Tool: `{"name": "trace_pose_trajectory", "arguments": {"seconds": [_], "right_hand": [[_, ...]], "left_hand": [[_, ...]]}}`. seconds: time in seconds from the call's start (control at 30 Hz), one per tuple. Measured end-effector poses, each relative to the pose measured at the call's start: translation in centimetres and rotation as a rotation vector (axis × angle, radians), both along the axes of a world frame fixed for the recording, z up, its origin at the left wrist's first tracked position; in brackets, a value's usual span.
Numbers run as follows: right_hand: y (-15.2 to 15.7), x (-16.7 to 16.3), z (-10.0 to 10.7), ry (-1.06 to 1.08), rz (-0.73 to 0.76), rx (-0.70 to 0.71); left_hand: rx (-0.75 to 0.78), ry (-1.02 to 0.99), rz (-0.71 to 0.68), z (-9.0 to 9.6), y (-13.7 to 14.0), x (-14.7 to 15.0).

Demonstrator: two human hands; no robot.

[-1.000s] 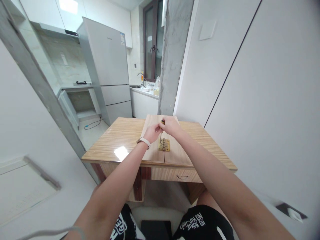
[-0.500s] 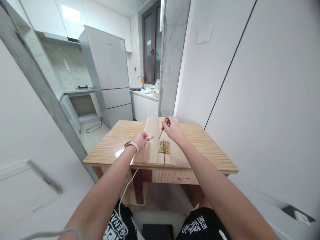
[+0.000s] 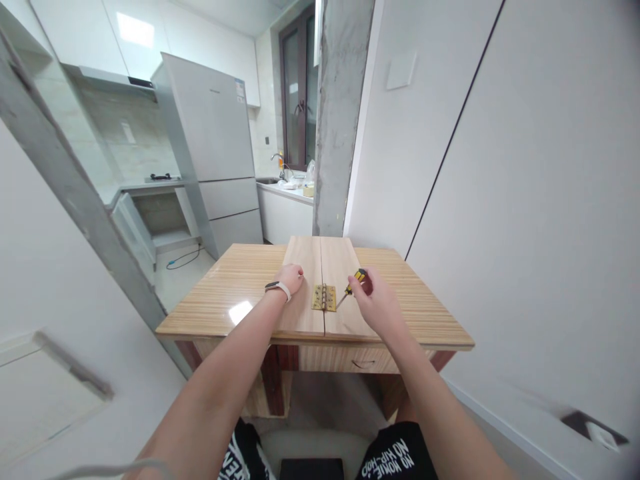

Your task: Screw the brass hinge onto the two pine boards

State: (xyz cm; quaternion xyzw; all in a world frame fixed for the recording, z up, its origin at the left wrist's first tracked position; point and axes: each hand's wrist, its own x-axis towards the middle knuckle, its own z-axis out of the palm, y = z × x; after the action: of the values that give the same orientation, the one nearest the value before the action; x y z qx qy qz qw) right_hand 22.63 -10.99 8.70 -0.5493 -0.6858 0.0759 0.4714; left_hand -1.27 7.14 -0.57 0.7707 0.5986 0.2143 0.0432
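Screwdriver (image 3: 356,281), yellow-and-black handle, over the right-hand board (image 3: 345,327) on the wooden table (image 3: 215,293); long axis aslant, handle up and to the right, shaft running down-left, tip pointing at the near right corner of a brass-coloured hinge (image 3: 324,298). Tip very close to the hinge's right leaf; contact cannot be told. Right hand (image 3: 376,299) grasps the tool by its handle, thumb on the near side. Left hand (image 3: 290,277), light wristband (image 3: 285,291) on the wrist, lies at the left-hand board (image 3: 303,320), left of the hinge, fingers curled; whether anything sits inside them, cannot tell. Hinge lies flat across the seam, barrel in line with it, pointing away from the person, one leaf on each board. Right hand covers part of the right-hand board's outer edge; both forearms cross the table's near edge, the right one beside the drawer (image 3: 340,358). Beyond: grey fridge (image 3: 215,127), sink counter (image 3: 285,210), rough grey pillar (image 3: 340,120). Writing: "NO HIP-HOP" legible in white on the black shorts (image 3: 400,457); fridge logo and corner sticker (image 3: 240,91) too small to read.
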Motion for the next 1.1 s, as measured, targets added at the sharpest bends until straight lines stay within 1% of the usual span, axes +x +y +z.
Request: {"name": "trace_pose_trajectory", "arguments": {"seconds": [0.13, 0.27, 0.43, 0.53, 0.67, 0.73, 0.8, 0.87, 0.97, 1.0, 1.1], "right_hand": [[-0.8, 1.1, -1.4, 0.032, -0.013, -0.030], [-1.0, 1.9, -2.1, 0.040, -0.050, -0.062], [-0.7, 2.4, -2.3, 0.040, -0.099, -0.068], [-0.5, 2.7, -2.3, 0.032, -0.093, -0.068], [-0.1, 3.3, -2.2, 0.014, -0.090, -0.029], [0.2, 3.6, -2.2, -0.074, -0.099, -0.014], [0.7, 3.5, -2.6, -0.218, -0.113, -0.026], [1.4, 3.1, -3.5, -0.367, -0.121, -0.099], [2.5, 1.7, -5.3, -0.515, -0.101, -0.264], [2.9, 1.2, -6.0, -0.535, -0.087, -0.293], [3.6, -0.1, -7.5, -0.572, -0.013, -0.315]], "left_hand": [[-0.021, 0.013, 0.009, -0.2, 0.3, 0.4], [-0.020, 0.011, -0.007, -0.3, 0.2, 0.8], [-0.021, -0.011, -0.059, 0.0, -0.3, 1.3], [-0.027, -0.035, -0.075, 0.4, -0.7, 1.3], [-0.032, -0.102, -0.084, 0.8, -1.6, 1.3], [-0.079, -0.155, -0.081, 0.8, -2.4, 1.4], [-0.149, -0.207, -0.068, 0.5, -3.3, 1.7], [-0.190, -0.226, -0.052, 0.0, -4.3, 2.2], [-0.246, -0.286, -0.028, -0.5, -5.7, 3.2], [-0.257, -0.303, -0.025, -0.6, -6.0, 3.5], [-0.257, -0.327, -0.024, -0.6, -6.7, 4.0]]}}
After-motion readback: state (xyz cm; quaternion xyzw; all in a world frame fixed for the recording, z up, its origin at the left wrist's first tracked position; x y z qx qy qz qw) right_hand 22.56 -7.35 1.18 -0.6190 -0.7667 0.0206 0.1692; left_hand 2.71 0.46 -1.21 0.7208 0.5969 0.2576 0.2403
